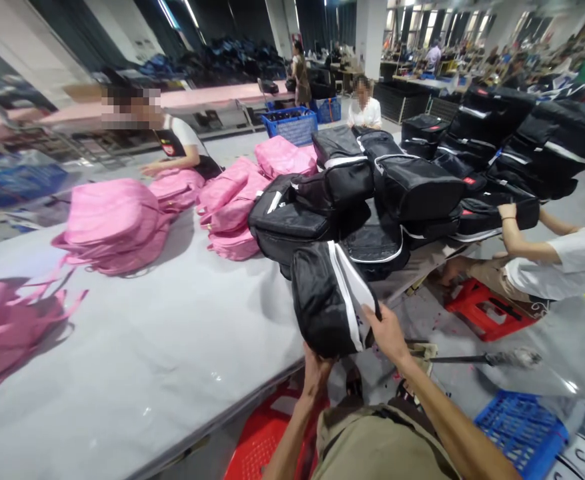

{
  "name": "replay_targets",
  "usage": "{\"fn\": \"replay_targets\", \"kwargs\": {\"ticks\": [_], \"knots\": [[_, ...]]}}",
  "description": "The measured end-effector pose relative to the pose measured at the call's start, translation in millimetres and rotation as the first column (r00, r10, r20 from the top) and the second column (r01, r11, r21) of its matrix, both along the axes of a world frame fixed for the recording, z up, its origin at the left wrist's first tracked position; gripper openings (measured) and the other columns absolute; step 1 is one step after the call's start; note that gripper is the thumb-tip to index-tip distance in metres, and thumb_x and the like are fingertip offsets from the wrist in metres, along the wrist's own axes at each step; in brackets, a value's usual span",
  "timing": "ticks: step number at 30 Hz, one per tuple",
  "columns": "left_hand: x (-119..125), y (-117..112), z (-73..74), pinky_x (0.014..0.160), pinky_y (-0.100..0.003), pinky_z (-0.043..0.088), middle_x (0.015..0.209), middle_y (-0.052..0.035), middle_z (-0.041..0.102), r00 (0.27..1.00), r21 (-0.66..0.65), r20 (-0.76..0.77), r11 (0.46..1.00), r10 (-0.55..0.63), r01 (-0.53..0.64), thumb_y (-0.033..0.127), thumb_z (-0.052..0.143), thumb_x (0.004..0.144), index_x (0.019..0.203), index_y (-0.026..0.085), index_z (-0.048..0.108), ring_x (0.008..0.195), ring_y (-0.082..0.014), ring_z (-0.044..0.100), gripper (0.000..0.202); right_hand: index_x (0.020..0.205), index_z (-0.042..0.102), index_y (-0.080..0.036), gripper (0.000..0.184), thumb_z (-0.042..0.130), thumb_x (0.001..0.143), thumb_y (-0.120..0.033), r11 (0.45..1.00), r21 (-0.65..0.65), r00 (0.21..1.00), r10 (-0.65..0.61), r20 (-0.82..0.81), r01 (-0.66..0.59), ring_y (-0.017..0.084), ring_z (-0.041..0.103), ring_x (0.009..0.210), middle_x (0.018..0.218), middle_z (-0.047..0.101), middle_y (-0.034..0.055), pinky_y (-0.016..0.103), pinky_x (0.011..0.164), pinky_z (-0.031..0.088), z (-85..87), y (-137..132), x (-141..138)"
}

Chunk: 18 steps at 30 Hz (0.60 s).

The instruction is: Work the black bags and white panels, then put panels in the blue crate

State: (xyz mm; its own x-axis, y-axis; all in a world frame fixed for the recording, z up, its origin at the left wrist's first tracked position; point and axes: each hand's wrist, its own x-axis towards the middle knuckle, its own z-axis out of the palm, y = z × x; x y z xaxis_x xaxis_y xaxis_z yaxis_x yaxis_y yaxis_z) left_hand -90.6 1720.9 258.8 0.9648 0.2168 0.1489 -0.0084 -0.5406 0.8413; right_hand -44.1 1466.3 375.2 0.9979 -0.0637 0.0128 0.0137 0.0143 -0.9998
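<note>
I hold a black backpack with white trim (328, 297) up over the near edge of the grey table (162, 360). My left hand (316, 373) grips its bottom edge from below. My right hand (386, 333) holds its right side by the white stripe. Just behind it lies a heap of black backpacks (352, 193) on the table.
Pink backpacks (115, 223) are piled at the left and middle of the table. A person in white (547, 263) reaches to the black pile from the right; two others sit at the far side. A red stool (487, 310), blue crates (522, 430) and another red stool (267, 440) stand on the floor.
</note>
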Motion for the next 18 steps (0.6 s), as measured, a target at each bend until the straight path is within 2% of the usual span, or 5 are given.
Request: {"fn": "replay_targets", "kwargs": {"ticks": [4, 7, 12, 16, 18], "knots": [[-14.0, -46.1, 81.5, 0.126, -0.048, 0.047, 0.173, -0.0244, 0.040, 0.999, -0.430, -0.040, 0.903, -0.019, 0.000, 0.055, 0.092, 0.070, 0.177, 0.021, 0.007, 0.153, -0.0335, 0.056, 0.141, 0.130, 0.076, -0.015, 0.072, 0.054, 0.101, -0.077, 0.997, -0.077, 0.999, -0.024, -0.038, 0.022, 0.031, 0.067, 0.132, 0.126, 0.076, 0.0097, 0.038, 0.115, 0.048, -15.9, -6.9, -24.2], [-25.1, -66.6, 119.7, 0.127, -0.047, 0.047, 0.157, -0.0245, 0.058, 0.985, -0.353, -0.108, 0.922, 0.131, -0.161, 0.070, 0.089, 0.071, 0.168, 0.008, 0.035, 0.144, -0.0328, 0.061, 0.127, 0.130, 0.075, -0.014, 0.071, 0.056, 0.093, -0.070, 0.994, -0.106, 0.996, 0.003, -0.090, -0.012, 0.029, 0.069, 0.122, 0.127, 0.075, 0.0088, 0.038, 0.107, 0.050, -15.9, -13.9, -33.4], [-14.5, -72.3, 134.1, 0.123, -0.044, 0.048, 0.147, -0.0203, 0.067, 0.977, -0.303, -0.003, 0.931, 0.211, -0.202, 0.083, 0.066, 0.092, 0.143, 0.007, 0.066, 0.140, -0.0328, 0.063, 0.091, 0.112, 0.065, -0.019, 0.059, 0.047, 0.093, -0.072, 0.912, -0.381, 0.986, 0.120, -0.113, -0.155, 0.029, 0.070, 0.098, 0.102, 0.073, 0.0067, 0.038, 0.088, 0.043, 20.5, -21.8, -28.7], [-7.9, -73.4, 142.5, 0.110, -0.043, 0.052, 0.138, -0.0156, 0.073, 0.991, -0.179, -0.047, 0.975, 0.125, -0.131, 0.081, 0.063, 0.092, 0.135, 0.008, 0.073, 0.131, -0.0337, 0.067, 0.086, 0.131, 0.062, -0.019, 0.053, 0.040, 0.112, -0.064, 0.801, -0.599, 0.999, 0.005, 0.050, 0.026, 0.039, 0.073, 0.118, 0.118, 0.075, 0.0101, 0.037, 0.087, 0.036, 62.9, -30.0, 5.5], [-9.4, -70.9, 146.9, 0.099, -0.043, 0.054, 0.125, -0.0150, 0.078, 0.983, -0.078, -0.121, 0.986, 0.140, -0.150, 0.086, 0.060, 0.083, 0.128, 0.007, 0.076, 0.121, -0.0364, 0.070, 0.092, 0.136, 0.059, -0.018, 0.045, 0.042, 0.119, -0.055, 0.663, -0.749, 0.999, -0.027, -0.032, -0.006, 0.038, 0.074, 0.114, 0.115, 0.076, 0.0126, 0.036, 0.080, 0.027, 65.2, -42.2, 24.9]]}}
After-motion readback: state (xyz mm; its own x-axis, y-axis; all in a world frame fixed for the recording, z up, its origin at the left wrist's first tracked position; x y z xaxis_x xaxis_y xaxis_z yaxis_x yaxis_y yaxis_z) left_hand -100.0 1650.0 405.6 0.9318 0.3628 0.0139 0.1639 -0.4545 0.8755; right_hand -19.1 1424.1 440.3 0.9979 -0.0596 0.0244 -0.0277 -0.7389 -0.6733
